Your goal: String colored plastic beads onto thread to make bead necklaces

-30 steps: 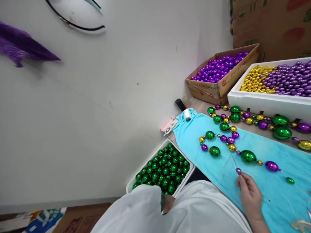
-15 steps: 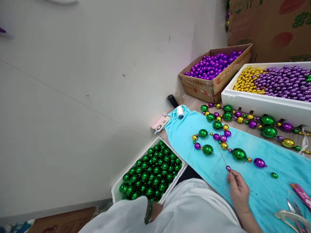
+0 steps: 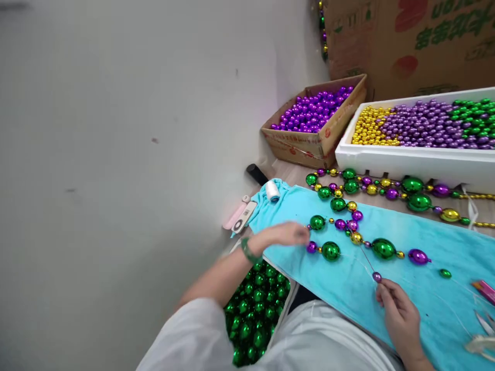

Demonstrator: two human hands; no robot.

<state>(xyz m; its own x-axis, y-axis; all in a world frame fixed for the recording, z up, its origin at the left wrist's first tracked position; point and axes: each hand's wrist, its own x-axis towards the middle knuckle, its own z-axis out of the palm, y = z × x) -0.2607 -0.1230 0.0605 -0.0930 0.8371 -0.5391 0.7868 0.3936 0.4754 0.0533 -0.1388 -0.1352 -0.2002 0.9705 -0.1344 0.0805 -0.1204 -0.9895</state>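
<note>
My right hand (image 3: 398,317) rests on the turquoise towel (image 3: 410,288) and pinches a thin needle or thread just below a small purple bead (image 3: 376,276). A strand of green, purple and gold beads (image 3: 348,232) curls on the towel ahead of it. My left hand (image 3: 284,234), with a green bangle on the wrist, reaches over the towel's left edge toward the strand's end near a small purple bead (image 3: 311,247). Its fingers are bunched and blurred by motion. Below my left arm sits a white tray of green beads (image 3: 255,309).
A cardboard box of purple beads (image 3: 313,111) and a white foam box of gold, purple and green beads (image 3: 421,129) stand at the back. A second long bead strand (image 3: 390,188) lies before them. A white thread spool (image 3: 272,190), pink device (image 3: 240,216), scissors (image 3: 483,322).
My left hand rose from my lap beside the green bead tray and reached over to the strand's end on the towel. The view shifted right; my right hand stayed on the thread.
</note>
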